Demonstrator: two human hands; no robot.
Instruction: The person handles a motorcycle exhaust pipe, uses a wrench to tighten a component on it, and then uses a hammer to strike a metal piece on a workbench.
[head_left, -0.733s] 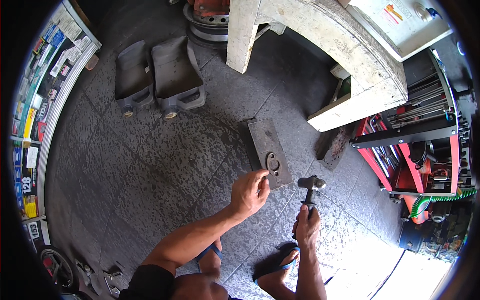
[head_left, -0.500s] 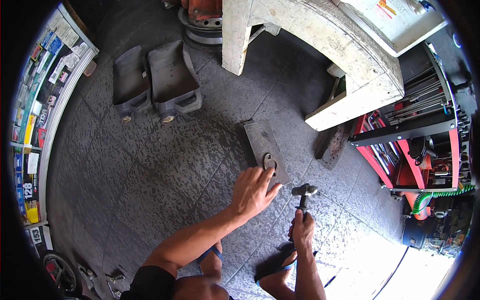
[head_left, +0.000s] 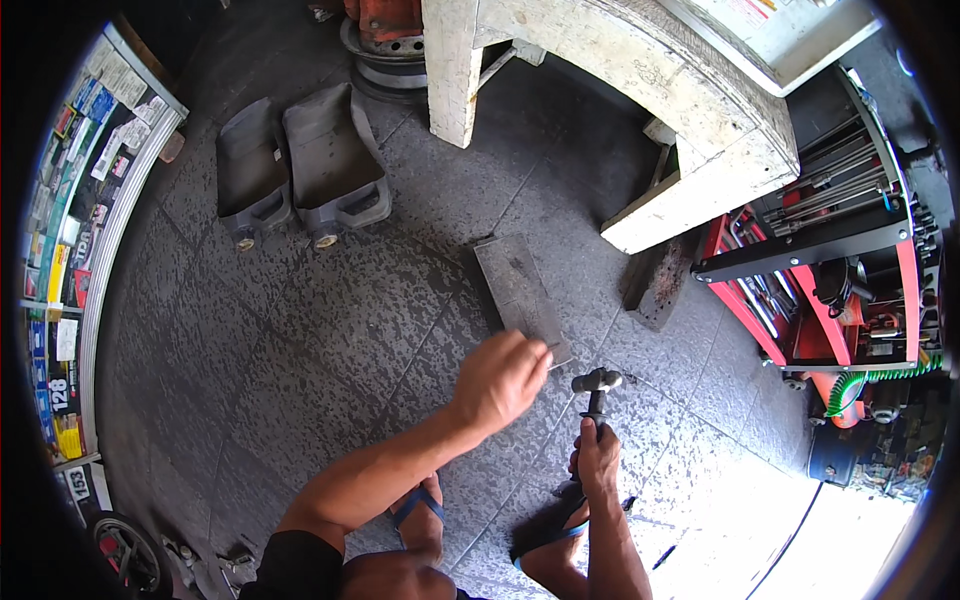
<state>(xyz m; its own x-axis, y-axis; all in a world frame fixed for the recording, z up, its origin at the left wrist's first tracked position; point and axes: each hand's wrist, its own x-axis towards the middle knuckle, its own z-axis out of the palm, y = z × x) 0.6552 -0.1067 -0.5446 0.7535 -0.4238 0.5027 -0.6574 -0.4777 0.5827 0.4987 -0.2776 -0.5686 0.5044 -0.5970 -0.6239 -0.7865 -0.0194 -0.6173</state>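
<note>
My left hand (head_left: 500, 383) is closed just above the near end of a flat rectangular metal block (head_left: 518, 283) on the floor. A thin edge shows by its fingertips, apparently of the small oval metal flange with holes; the fingers hide the rest. In my right hand (head_left: 597, 457) is a ball-peen hammer (head_left: 597, 381), gripped by its dark handle. Its head points up and away from me, off the floor, to the right of the block's near end.
Two dark drain pans (head_left: 335, 160) lie at the far left. A white worn workbench (head_left: 650, 70) stands ahead. A red tool cart (head_left: 800, 290) is at right, with a rusty metal channel (head_left: 660, 290) beside it. A glass display case (head_left: 90, 200) lines the left.
My left hand has curled its fingers and lifted slightly; the oval flange no longer shows on the block. The hammer stays in my right hand, nearly still. The whole view has shifted a little.
</note>
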